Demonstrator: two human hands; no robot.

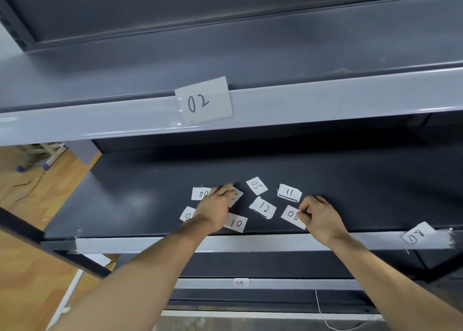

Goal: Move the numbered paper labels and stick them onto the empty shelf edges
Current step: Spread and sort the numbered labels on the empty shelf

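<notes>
Several white numbered paper labels lie loose on the dark middle shelf (130,200): 05 (256,185), 11 (289,193), 12 (263,207), 10 (236,222), 04 (200,193) and others partly covered. My left hand (215,209) lies flat, fingers spread, over the labels at the left and partly hides a label (236,195). My right hand (318,214) pinches the right edge of a label (292,215) reading 0 and a hidden digit. A large label 02 (204,101) is stuck on the upper shelf edge (325,97).
A label 08 (418,235) sits at the right end of the middle shelf's pale front edge (250,243). A small label 09 (239,283) is on the lower shelf edge. Wooden floor (32,200) shows at the left, past a dark diagonal bar (50,245).
</notes>
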